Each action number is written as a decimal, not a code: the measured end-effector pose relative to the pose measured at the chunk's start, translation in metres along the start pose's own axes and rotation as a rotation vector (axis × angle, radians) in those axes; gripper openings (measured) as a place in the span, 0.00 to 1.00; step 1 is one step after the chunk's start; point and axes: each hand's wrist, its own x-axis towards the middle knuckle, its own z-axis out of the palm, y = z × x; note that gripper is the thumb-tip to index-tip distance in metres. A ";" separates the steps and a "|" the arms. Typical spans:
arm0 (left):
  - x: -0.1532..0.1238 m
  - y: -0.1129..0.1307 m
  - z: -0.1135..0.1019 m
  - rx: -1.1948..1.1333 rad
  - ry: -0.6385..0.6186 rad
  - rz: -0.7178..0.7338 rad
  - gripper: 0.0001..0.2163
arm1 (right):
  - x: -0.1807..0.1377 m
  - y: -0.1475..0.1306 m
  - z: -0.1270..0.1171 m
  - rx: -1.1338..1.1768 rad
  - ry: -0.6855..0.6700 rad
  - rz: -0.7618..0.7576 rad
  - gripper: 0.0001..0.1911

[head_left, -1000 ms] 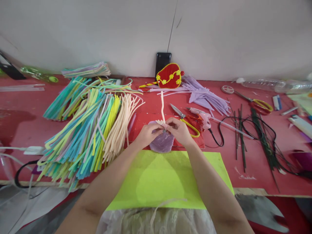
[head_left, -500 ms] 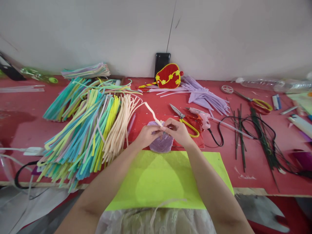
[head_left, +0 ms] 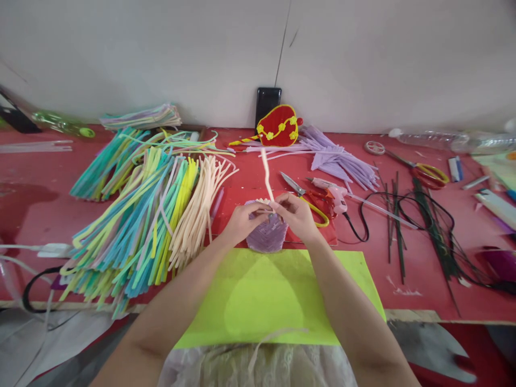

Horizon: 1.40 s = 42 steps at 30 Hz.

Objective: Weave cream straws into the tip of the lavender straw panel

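Observation:
My left hand (head_left: 242, 221) and my right hand (head_left: 297, 215) meet over a small purple woven fan-shaped piece (head_left: 267, 236) held just above the red table (head_left: 363, 258). Both hands pinch its top edge, where a cream pipe cleaner (head_left: 266, 174) is worked in; its free end sticks up and away from me. The lower part of the purple piece shows between my wrists, the top is hidden by my fingers.
A big heap of coloured pipe cleaners (head_left: 141, 215) lies left. A lime green sheet (head_left: 274, 301) lies in front of me. Yellow-handled scissors (head_left: 306, 196), a glue gun (head_left: 334, 193), green wires (head_left: 427, 226), purple pipe cleaners (head_left: 342, 158), a red fan (head_left: 279, 126) and a phone (head_left: 267, 102) lie beyond.
The cream pipe cleaner's free end swung from pointing straight away, over to the left, and back to pointing straight away. My hands stayed on the purple piece.

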 end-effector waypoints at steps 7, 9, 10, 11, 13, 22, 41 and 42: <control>0.003 -0.006 -0.001 -0.184 0.057 -0.088 0.10 | 0.002 -0.002 0.001 0.052 0.105 -0.039 0.16; 0.003 -0.005 -0.001 -0.209 0.081 -0.109 0.10 | 0.002 -0.001 0.003 0.067 0.075 -0.034 0.15; 0.003 -0.004 -0.001 -0.214 0.097 -0.119 0.10 | 0.002 0.000 0.003 0.070 0.059 -0.027 0.15; 0.003 -0.003 -0.001 -0.216 0.112 -0.126 0.09 | 0.001 0.001 0.004 0.072 0.047 -0.019 0.15; 0.003 -0.001 -0.002 -0.215 0.134 -0.135 0.10 | 0.001 0.002 0.005 0.075 0.032 -0.005 0.15; 0.003 -0.002 -0.001 -0.157 0.174 -0.107 0.12 | 0.001 0.005 0.005 0.066 0.012 0.016 0.15; -0.013 0.001 0.012 0.557 0.410 -0.014 0.14 | 0.017 0.013 -0.008 0.165 0.316 0.187 0.14; -0.014 0.002 0.013 0.606 0.401 -0.009 0.16 | 0.019 0.015 -0.007 0.174 0.291 0.216 0.15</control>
